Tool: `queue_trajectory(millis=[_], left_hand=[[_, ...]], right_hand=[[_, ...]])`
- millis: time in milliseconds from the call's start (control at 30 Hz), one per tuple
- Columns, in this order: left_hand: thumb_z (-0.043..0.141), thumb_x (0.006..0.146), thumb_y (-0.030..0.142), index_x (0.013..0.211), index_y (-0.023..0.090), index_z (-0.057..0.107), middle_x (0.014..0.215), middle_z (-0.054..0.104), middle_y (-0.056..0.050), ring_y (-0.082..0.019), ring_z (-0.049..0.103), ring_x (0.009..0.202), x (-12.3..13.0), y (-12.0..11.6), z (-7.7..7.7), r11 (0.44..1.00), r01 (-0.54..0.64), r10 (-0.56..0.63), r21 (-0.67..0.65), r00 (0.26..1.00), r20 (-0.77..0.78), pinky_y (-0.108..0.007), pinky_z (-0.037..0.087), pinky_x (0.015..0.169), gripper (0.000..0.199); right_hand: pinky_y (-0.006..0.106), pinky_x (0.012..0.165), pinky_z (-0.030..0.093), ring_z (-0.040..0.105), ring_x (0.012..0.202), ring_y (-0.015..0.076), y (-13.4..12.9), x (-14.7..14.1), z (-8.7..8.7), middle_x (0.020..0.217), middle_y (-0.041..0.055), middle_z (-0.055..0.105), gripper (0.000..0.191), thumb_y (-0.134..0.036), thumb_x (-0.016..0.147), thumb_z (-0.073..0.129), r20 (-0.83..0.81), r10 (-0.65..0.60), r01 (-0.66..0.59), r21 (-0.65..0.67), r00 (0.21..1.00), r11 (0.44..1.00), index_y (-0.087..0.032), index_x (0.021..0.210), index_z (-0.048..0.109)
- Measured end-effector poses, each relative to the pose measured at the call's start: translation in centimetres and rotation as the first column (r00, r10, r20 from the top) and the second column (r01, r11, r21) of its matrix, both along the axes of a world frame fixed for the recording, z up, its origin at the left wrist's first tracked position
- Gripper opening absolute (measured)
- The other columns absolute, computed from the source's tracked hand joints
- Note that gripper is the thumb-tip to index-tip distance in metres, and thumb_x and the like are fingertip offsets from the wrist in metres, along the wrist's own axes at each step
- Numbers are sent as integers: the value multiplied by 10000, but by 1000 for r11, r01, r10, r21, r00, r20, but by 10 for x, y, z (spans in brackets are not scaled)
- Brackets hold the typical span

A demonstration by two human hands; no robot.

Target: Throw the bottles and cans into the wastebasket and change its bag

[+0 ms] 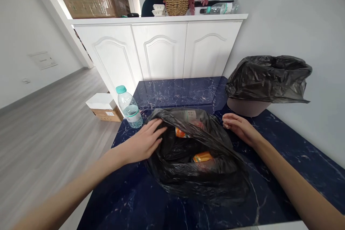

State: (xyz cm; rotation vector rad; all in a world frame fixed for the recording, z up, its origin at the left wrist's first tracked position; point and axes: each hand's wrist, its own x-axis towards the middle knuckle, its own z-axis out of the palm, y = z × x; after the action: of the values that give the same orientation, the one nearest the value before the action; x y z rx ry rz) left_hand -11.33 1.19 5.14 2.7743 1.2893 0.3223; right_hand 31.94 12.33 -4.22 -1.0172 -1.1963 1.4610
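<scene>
A black plastic bag (199, 183) lies with its mouth open on the dark blue marbled table. Inside it show an orange can (202, 156) and another orange-labelled item (181, 133); a pale label shows through the thin plastic at the back. My left hand (147, 140) touches the bag's left rim with its fingers spread. To the right of the bag, my right hand (238, 126) is slightly curled, fingers together and thumb not clearly seen, with nothing visible in it. A water bottle with a teal cap (130, 109) stands upright behind my left hand.
At the right stands a bin (248, 107) lined with a black bag. Behind the table (172, 91) is a white cabinet (161, 54) bearing a cardboard box (91, 4), a flower basket (177, 3) and a lying bottle. More boxes (106, 113) sit on the floor at left.
</scene>
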Motion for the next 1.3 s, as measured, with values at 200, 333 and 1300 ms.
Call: queue_trajectory(millis=[200,333,1300], left_hand=[[542,1083,331,1516,84,587,1536,546,-267,-466,402,1564,5,53,-8,961,-157,192,227,971,-141,-645,419,1257,501],[670,1026,364,1408,80,681,1568,529,-282,-498,368,1573,14,80,-14,951,-177,226,253,958,-179,-670,372,1268,477],[592,1124,440,1205,259,707,1229,801,-43,-260,766,1184,46,-25,117,901,-268,-162,342,522,837,-540,629,1081,229]], right_hand=[[315,762,536,590,803,169,1,-1,-1,891,22,691,387,-487,709,1003,8,-6,6,5,1000,1000,-266,980,838],[318,778,539,594,804,163,1,-2,0,891,18,693,400,-501,698,1009,15,-5,5,14,1000,1000,-267,971,834],[315,779,534,594,804,162,0,-2,0,867,13,686,411,-503,690,1012,16,-5,4,14,1000,1000,-263,970,830]])
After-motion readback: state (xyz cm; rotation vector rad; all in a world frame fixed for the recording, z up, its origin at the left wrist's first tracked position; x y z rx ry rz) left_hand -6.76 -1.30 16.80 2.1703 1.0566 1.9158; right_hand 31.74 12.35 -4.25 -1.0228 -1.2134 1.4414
